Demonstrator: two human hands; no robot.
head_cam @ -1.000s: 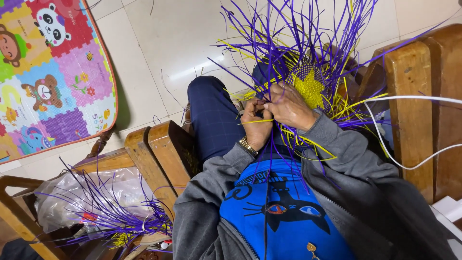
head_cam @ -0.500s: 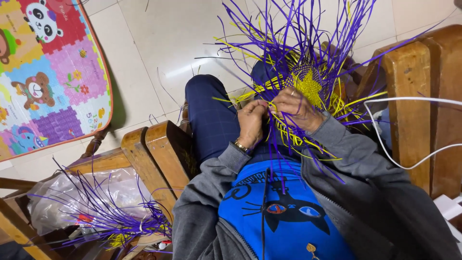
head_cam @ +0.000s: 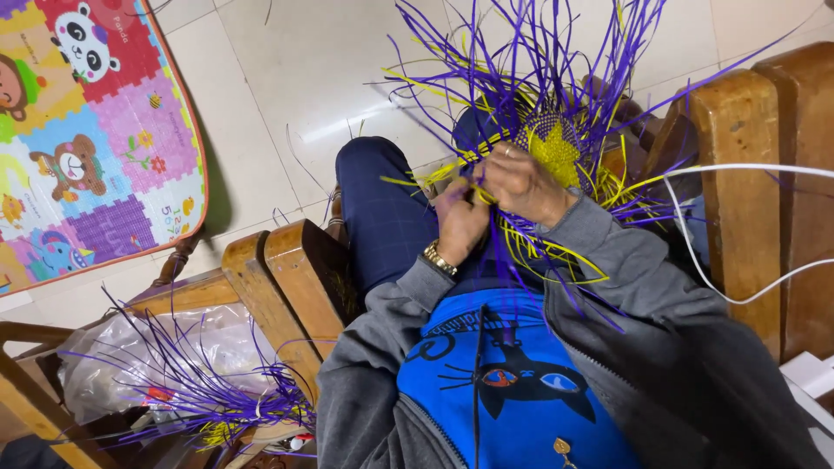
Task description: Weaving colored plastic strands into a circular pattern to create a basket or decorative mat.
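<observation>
Head view: the person sits on a wooden bench (head_cam: 738,200) and looks down at both hands, which meet over the lap. The left hand (head_cam: 459,219), with a gold wristwatch (head_cam: 440,259) on its wrist, has its grip pressed together on a yellow strip (head_cam: 417,183) whose free end points out to the left of the picture, lying almost level. The right hand (head_cam: 521,182) is curled, fingers closed on the near edge of the woven piece (head_cam: 554,152), a small yellow mesh patch that sits just beyond and to the right of that hand, touching it. From the patch a spray of loose purple strips (head_cam: 539,61) fans outward; their long axes run mostly up and away from the person, toward the top of the picture, with a few slanting right. More yellow strips loop down under the right wrist, across the grey sleeve (head_cam: 625,269).

The two hands touch or nearly touch each other at the fingertips; the exact pinch point between them is hidden by the fingers.

On the floor to the left lies a coloured puzzle mat (head_cam: 87,139) with animal pictures. At lower left, a clear plastic bag (head_cam: 148,356) holds another bundle of purple strips. A white cord (head_cam: 695,252) curves across the bench at the right.
</observation>
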